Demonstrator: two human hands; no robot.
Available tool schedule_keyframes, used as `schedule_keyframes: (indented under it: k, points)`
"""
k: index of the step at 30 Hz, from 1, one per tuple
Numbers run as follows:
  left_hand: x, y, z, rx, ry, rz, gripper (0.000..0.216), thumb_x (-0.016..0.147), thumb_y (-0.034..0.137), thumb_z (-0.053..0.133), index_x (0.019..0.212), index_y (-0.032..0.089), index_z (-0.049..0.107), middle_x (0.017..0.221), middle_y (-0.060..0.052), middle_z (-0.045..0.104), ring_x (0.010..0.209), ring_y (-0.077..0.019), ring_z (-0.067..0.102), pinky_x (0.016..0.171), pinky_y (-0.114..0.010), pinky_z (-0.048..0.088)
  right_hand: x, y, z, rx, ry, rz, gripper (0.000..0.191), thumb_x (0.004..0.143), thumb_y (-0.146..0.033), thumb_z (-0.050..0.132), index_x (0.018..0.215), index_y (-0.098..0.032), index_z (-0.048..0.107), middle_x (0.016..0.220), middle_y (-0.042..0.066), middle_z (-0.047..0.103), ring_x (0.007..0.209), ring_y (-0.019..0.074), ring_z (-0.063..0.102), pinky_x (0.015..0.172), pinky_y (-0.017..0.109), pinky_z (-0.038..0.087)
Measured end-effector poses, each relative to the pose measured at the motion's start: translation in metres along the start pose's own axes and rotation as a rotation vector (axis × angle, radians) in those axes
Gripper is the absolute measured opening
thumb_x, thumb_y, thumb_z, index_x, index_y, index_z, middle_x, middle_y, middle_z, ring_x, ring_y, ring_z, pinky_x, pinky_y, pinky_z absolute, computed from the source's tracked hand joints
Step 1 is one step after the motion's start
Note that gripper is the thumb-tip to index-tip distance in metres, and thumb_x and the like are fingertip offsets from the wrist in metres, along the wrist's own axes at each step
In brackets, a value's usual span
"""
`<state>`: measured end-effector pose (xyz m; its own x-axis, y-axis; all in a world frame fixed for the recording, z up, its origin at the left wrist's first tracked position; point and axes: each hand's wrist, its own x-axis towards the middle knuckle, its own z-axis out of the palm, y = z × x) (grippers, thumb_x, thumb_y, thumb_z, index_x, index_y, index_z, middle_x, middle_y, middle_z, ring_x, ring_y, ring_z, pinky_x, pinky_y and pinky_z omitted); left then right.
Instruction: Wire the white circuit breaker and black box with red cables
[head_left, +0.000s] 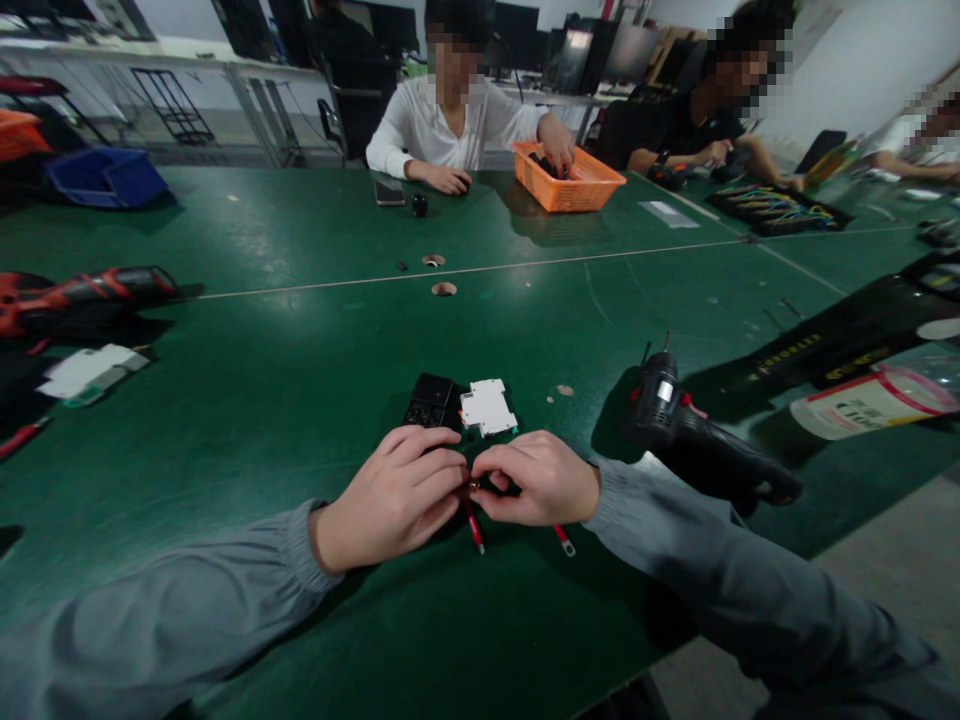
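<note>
One head camera looks forward and down over the green bench [300, 400], close to the person's own hands.

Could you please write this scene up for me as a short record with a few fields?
left hand: closed on a small part, meeting the right hand
right hand: pinching the same small part
red wires: stick out below the hands
black block: just beyond the hands
white breaker: beside the black block
power screwdriver: lying to the right
table: green
orange basket: far side, a person's hand in it

red wires [474, 525] pinched between both hands, lugged ends on table
</note>
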<state>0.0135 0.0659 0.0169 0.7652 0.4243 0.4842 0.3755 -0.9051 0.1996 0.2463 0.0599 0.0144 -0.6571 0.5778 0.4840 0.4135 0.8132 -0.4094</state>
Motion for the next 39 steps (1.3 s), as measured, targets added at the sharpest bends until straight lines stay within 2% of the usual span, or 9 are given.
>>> schedule_keyframes:
  k: [16,39]
  points:
    - [0.0049,0.0040,-0.0044,-0.027,0.019,-0.043,0.014,0.092,0.017,0.053,0.097,0.017,0.066,0.099,-0.005,0.072,0.113,-0.0237,0.059,0.094,-0.039,0.040,-0.0018,0.0012,0.0015,-0.013,-0.009,0.008,0.016,0.086,-0.020,0.057,0.102,-0.019,0.056,0.061,-0.008,0.058,0.051,0.0082,0.056,0.051,0.022,0.040]
    - [0.0016,0.0016,-0.0022,-0.026,-0.015,-0.032,0.008,0.093,0.019,0.056,0.096,0.018,0.063,0.098,-0.003,0.072,0.116,-0.0236,0.058,0.095,-0.039,0.038,-0.0008,0.0007,0.0002,0.013,-0.016,-0.030,0.015,0.088,-0.024,0.062,0.101,-0.018,0.058,0.062,-0.009,0.056,0.051,0.0072,0.054,0.050,0.023,0.039]
